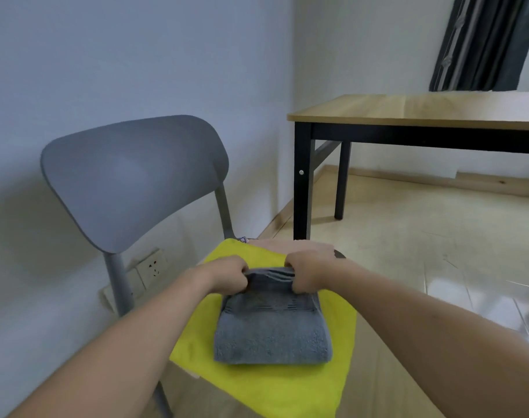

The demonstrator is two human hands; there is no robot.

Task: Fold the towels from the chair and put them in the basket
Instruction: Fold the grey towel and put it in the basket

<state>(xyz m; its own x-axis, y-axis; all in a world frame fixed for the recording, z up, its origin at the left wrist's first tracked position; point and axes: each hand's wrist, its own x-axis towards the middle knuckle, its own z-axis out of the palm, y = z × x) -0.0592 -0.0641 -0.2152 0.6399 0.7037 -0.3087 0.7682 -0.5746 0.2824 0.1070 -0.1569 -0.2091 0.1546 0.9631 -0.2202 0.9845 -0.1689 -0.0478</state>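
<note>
Pale walls meet a glossy tiled floor [408,236], with a wood-topped desk [423,111] on black legs standing far beyond the hands to the right. Directly under both hands is a grey chair [130,176], its seat covered by a spread yellow towel [287,384]. On that towel lies a folded grey towel [272,330]. The left hand [224,277] pinches the far left corner of the grey towel, fingers curled tight in a closed grip. The right hand [310,271] grips the far right corner likewise, lifting the far edge slightly. A pinkish towel [281,245] shows just beyond the right hand. A wall socket [153,268] sits left of the hands, behind the chair leg.
</note>
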